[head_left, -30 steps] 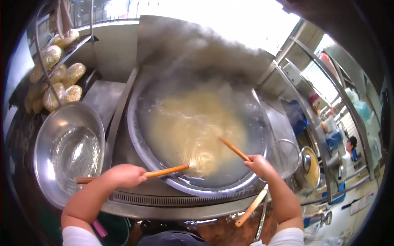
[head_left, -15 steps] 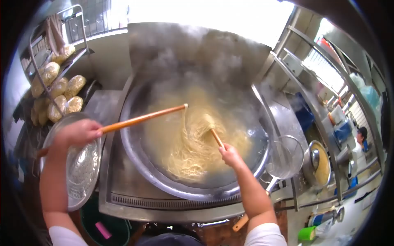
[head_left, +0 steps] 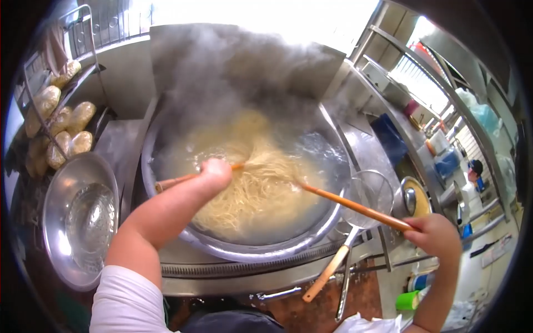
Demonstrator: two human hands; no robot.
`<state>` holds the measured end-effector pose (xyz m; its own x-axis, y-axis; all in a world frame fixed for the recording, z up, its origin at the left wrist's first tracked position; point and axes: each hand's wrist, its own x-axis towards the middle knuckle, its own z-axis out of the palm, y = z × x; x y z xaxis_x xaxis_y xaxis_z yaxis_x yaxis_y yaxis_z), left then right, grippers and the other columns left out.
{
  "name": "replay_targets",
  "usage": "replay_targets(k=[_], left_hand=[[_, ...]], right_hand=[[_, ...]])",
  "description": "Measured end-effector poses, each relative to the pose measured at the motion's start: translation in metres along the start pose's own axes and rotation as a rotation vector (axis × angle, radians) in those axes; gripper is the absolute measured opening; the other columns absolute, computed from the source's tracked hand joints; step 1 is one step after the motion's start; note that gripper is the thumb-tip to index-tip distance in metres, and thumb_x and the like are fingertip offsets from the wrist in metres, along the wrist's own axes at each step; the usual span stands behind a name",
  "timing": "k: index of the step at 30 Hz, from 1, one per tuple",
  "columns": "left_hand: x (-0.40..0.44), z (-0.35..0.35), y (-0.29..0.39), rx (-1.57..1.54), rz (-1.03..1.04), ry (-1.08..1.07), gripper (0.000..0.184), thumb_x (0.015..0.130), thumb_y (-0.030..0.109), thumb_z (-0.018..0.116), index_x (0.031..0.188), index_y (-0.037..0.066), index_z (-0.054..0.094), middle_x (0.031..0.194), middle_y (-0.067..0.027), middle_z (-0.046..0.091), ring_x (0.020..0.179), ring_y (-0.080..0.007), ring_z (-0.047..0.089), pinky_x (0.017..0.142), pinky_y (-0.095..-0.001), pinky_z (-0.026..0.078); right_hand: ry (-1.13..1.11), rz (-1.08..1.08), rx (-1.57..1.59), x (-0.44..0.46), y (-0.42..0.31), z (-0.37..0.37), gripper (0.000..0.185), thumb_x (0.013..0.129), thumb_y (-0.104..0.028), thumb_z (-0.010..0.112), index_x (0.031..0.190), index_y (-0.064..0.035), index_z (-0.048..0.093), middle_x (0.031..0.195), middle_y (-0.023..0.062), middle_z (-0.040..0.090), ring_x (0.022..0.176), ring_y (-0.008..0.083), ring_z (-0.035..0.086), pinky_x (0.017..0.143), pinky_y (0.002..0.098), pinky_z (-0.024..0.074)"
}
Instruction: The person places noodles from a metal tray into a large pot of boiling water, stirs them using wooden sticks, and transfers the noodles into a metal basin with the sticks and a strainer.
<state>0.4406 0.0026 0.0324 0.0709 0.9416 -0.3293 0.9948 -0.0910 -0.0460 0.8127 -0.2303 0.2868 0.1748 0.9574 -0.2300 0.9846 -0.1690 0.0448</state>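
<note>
My left hand (head_left: 217, 171) reaches over the big steaming wok (head_left: 239, 254), fingers closed around a wooden stick (head_left: 176, 182). The tip of that stick meets the noodles (head_left: 239, 202), a pale yellow mass in cloudy water. Out beyond the wok's right side, my right hand (head_left: 436, 234) grips the end of a second wooden stick (head_left: 358, 207). It slants down leftward across the rim, and its far tip is in the noodles. Steam blurs the back of the wok.
A large steel bowl (head_left: 54, 222) stands at the left, below bagged goods (head_left: 82, 115) on a rack. A wire strainer (head_left: 373, 191) with a wooden handle lies by the wok's right rim. Metal rails run along the right, and a person (head_left: 473, 171) is farther off.
My left hand has moved right, from above the steel bowl to over the wok, lowering its stick into the noodles. My right hand has swung outward to the right. The view has shifted slightly.
</note>
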Motion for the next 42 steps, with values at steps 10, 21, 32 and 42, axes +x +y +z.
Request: replay_targets(k=[10, 21, 32, 42], left_hand=[[-0.092, 0.058, -0.003, -0.139, 0.064, -0.157, 0.025, 0.089, 0.019, 0.055, 0.109, 0.012, 0.068, 0.106, -0.0101, 0.069, 0.101, -0.0257, 0.066, 0.082, -0.0394, 0.053], [-0.243, 0.076, -0.247, -0.631, 0.165, -0.305, 0.037, 0.09, 0.034, 0.059, 0.117, 0.01, 0.063, 0.09, -0.0102, 0.067, 0.083, -0.0215, 0.064, 0.076, -0.0369, 0.05], [-0.34, 0.042, -0.337, -0.705, -0.247, -0.089, 0.028, 0.087, 0.027, 0.061, 0.107, 0.008, 0.067, 0.074, -0.0067, 0.064, 0.069, -0.0176, 0.061, 0.066, -0.0339, 0.048], [-0.295, 0.031, -0.351, -0.538, -0.323, 0.161, 0.028, 0.088, 0.027, 0.059, 0.105, 0.007, 0.067, 0.089, -0.0142, 0.068, 0.081, -0.0293, 0.064, 0.075, -0.0408, 0.049]], right_hand=[[0.094, -0.025, -0.108, 0.254, -0.196, 0.224, 0.03, 0.098, -0.024, 0.042, 0.12, -0.0114, 0.058, 0.099, 0.0104, 0.071, 0.092, 0.0278, 0.069, 0.075, 0.0415, 0.0556], [0.115, -0.124, -0.254, -0.002, -0.169, 0.065, 0.027, 0.091, -0.023, 0.051, 0.113, -0.0187, 0.067, 0.092, 0.0114, 0.068, 0.088, 0.0284, 0.066, 0.076, 0.0428, 0.0517], [-0.08, -0.319, -0.307, -0.012, -0.209, 0.054, 0.032, 0.086, -0.031, 0.059, 0.117, -0.0233, 0.066, 0.098, 0.009, 0.069, 0.091, 0.0275, 0.066, 0.08, 0.0398, 0.0523], [0.109, -0.129, 0.073, 0.191, -0.291, 0.247, 0.035, 0.094, -0.026, 0.045, 0.127, -0.0225, 0.057, 0.105, 0.0141, 0.068, 0.097, 0.0326, 0.065, 0.082, 0.0456, 0.0507]])
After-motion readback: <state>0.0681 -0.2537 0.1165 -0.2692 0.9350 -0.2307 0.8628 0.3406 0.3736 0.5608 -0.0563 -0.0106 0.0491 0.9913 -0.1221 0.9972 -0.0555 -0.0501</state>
